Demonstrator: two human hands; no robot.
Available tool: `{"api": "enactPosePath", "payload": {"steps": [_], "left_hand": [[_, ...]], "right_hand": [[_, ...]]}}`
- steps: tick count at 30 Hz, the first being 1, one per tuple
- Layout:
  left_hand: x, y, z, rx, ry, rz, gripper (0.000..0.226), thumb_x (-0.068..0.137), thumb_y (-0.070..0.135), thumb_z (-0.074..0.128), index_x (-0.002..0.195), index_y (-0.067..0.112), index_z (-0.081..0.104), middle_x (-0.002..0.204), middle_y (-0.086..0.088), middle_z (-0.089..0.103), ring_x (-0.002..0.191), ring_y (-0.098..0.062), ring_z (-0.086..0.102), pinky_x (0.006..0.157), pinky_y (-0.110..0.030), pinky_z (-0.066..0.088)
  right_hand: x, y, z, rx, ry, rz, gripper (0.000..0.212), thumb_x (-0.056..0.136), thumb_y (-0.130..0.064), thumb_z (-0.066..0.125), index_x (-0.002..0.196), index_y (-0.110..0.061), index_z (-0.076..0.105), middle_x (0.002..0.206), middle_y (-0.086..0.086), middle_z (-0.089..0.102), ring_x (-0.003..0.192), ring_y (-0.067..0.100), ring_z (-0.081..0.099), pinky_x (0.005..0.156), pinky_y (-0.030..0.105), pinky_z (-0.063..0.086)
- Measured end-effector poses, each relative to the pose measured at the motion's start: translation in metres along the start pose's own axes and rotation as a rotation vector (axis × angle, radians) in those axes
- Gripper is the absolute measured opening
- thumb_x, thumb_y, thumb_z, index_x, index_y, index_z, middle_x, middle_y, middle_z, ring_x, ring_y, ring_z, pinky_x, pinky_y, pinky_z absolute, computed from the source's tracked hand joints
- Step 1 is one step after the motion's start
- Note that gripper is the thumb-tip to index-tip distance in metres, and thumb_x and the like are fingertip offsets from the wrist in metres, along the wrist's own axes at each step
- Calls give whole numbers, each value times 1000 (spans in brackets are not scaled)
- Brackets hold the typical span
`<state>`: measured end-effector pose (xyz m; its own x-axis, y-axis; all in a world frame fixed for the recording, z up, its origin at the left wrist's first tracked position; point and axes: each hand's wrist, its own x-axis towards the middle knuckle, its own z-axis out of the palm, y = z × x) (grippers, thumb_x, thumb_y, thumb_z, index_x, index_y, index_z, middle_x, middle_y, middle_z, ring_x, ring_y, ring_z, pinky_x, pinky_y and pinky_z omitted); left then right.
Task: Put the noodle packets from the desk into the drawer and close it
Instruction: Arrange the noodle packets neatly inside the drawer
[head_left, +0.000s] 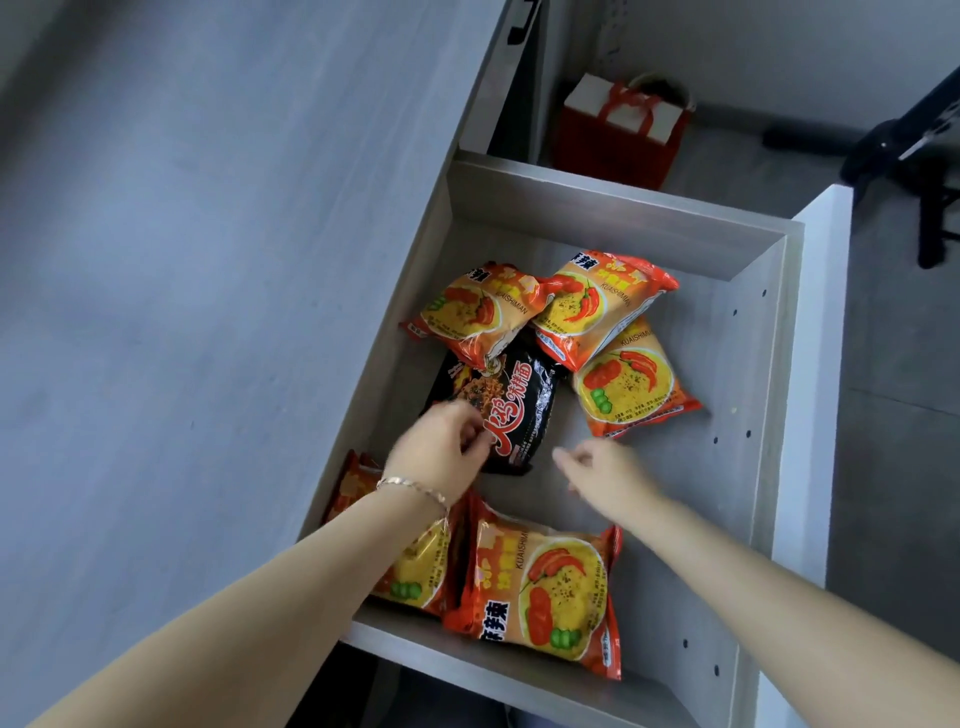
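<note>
Left hand, fingers curled, lies on the lower left corner of the black noodle packet; whether it grips is unclear. Right hand hovers beside it, fingers loosely apart, holding nothing. Both forearms reach down into the open drawer. Drawer count: five orange noodle packets, one black. Desk lies left.

drawer open | six noodle packets inside | left hand on black packet
</note>
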<state>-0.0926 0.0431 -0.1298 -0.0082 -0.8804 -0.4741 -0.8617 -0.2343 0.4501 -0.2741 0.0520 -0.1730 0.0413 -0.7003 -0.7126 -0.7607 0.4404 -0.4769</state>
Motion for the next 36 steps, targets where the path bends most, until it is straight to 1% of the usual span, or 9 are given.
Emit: {"api": "enactPosePath", "payload": {"steps": [5, 9, 14, 18, 21, 25, 28, 31, 36], "left_hand": [[42, 24, -27, -507, 221, -483, 58, 84, 48, 60, 122, 6, 49, 107, -8, 64, 101, -26, 61, 80, -31, 48], [77, 29, -31, -1133, 58, -818, 38, 83, 39, 66, 80, 2, 55, 60, -10, 60, 78, -24, 60, 94, -39, 52], [79, 28, -23, -1186, 128, -793, 23, 92, 13, 51, 75, -2, 51, 48, -12, 62, 49, -26, 61, 81, -45, 55], [53, 29, -19, -1291, 256, -708, 26, 93, 10, 46, 116, 3, 54, 106, -15, 55, 85, -35, 60, 53, -34, 61], [35, 28, -22, -1350, 298, -708, 14, 94, 10, 46, 106, 7, 53, 110, -15, 55, 80, -32, 63, 42, -26, 58], [20, 34, -29, -1468, 275, -708, 12, 91, 2, 47, 80, 5, 51, 86, -14, 54, 69, -26, 60, 54, -33, 60], [11, 33, -25, -1403, 169, -576, 26, 88, 2, 54, 66, 8, 43, 76, -14, 52, 75, -25, 61, 63, -35, 61], [-1, 22, -19, -934, 49, -454, 29, 87, 17, 63, 64, 11, 47, 73, -10, 59, 65, -18, 60, 72, -38, 58], [-17, -4, -31, -379, 27, -468, 5, 89, 18, 50, 84, 16, 50, 74, -1, 56, 63, -16, 52, 57, -28, 41]], "right_hand": [[39, -43, -5, 189, 160, 129, 40, 90, -42, 51, 97, -3, 56, 83, 9, 58, 76, 28, 58, 54, 27, 34], [52, -41, 0, 124, 178, 134, 20, 92, -23, 50, 78, -9, 49, 71, 5, 49, 74, 27, 51, 62, 29, 40], [57, -12, -23, 234, 426, 230, 15, 85, -14, 46, 86, -4, 57, 95, 18, 66, 85, 41, 67, 78, 44, 56], [57, 1, -50, 266, 531, 314, 16, 83, -11, 45, 91, -3, 58, 112, 25, 63, 89, 40, 63, 81, 42, 53], [35, -19, -56, 284, 681, 328, 18, 82, -11, 52, 99, -9, 59, 116, 21, 54, 103, 37, 52, 89, 41, 43], [3, -74, -32, 671, 176, 146, 39, 77, -44, 60, 80, -6, 66, 74, 32, 49, 67, 22, 55, 75, 47, 54], [7, -98, -12, 778, -107, 155, 83, 62, -66, 68, 119, -8, 51, 110, 4, 59, 111, 25, 58, 98, 40, 46], [22, -105, -12, 791, 119, 109, 64, 71, -33, 75, 122, -9, 44, 122, 8, 59, 110, 26, 58, 97, 44, 48], [50, -94, -26, 428, -71, -84, 64, 72, -9, 74, 130, -13, 45, 123, 10, 61, 109, 29, 60, 97, 45, 49]]}}
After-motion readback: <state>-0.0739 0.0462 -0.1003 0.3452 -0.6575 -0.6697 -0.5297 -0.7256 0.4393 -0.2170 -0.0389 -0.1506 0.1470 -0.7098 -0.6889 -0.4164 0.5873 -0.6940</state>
